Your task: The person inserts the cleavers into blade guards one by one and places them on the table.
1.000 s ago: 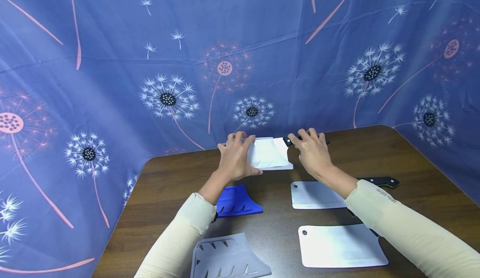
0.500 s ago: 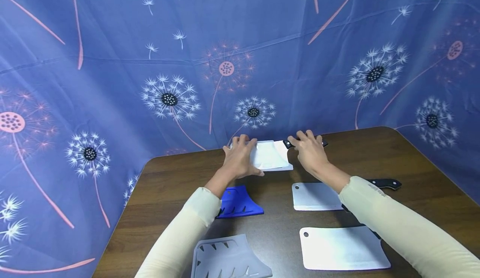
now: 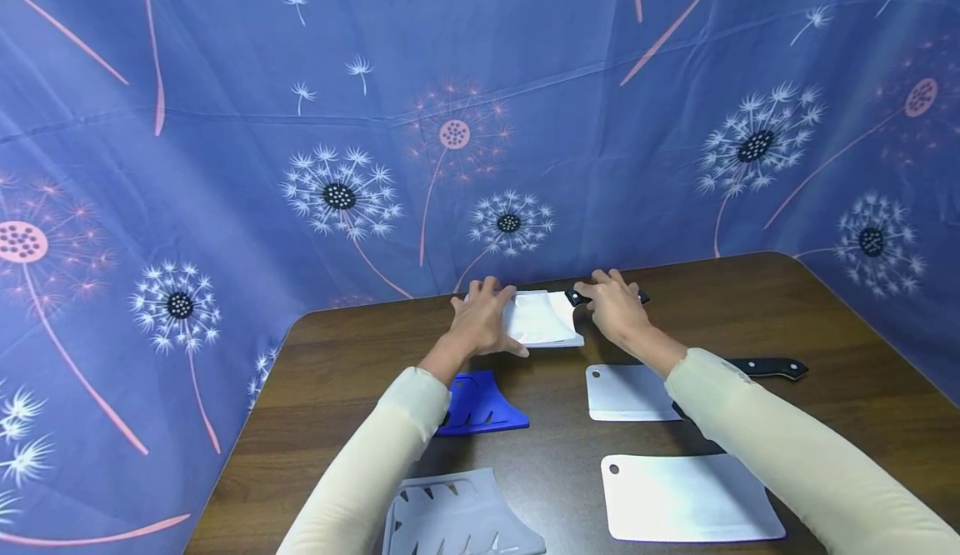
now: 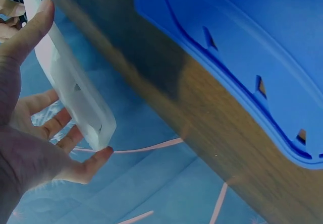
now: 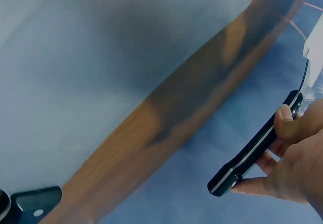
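At the back of the table, my left hand holds a white blade guard by its left end, fingers over the far side and thumb along the near edge. Most of a cleaver's blade lies within the guard's outline; a strip shows at the right. My right hand grips the cleaver's black handle, thumb on its upper side near the blade. In the left wrist view the guard rests between thumb and fingers, its closed corner towards the fingertips.
A blue blade guard and a larger grey one lie at left. Two more cleavers, a middle one and a front one, lie at right under my right arm. A blue dandelion-print cloth hangs behind the table.
Both hands have come down slightly with the guard and cleaver. My left hand has shifted a little right and my right hand a little left. The things on the table stay put.
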Tool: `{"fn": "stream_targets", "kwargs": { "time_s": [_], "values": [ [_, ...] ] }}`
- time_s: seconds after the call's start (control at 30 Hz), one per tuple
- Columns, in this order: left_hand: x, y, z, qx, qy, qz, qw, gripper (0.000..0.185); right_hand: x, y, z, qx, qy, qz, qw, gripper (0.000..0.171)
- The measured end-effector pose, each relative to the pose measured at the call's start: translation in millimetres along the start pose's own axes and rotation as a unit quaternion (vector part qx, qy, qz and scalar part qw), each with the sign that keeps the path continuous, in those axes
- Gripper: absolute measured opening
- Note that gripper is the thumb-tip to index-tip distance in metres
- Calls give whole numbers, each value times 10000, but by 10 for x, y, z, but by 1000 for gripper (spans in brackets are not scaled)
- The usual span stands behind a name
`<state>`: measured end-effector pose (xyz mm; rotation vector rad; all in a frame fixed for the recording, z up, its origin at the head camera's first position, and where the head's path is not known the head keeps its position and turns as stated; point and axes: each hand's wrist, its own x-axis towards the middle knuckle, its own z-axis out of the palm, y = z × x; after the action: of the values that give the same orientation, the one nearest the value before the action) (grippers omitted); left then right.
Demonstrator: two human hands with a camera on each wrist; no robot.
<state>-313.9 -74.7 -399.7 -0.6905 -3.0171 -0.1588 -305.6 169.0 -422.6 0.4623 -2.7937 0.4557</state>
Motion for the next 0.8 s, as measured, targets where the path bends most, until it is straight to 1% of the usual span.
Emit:
{"fn": "stream_targets", "kwargs": {
  "time_s": [0.17,0.33,0.53,0.8],
  "values": [
    [52,-25,57,-8,-278,-57,9996,105,57,37,72,236,-388,243,9987,51],
    [79,-38,131,-99,-527,-118,9985,106,82,72,152,305,-702,367,9964,47],
    [101,-48,207,-129,-705,-195,9972,106,106,97,231,374,-904,460,9941,45],
    [121,-70,267,-408,-941,-372,9940,105,160,94,289,341,-1103,480,9922,45]
  ]
}}
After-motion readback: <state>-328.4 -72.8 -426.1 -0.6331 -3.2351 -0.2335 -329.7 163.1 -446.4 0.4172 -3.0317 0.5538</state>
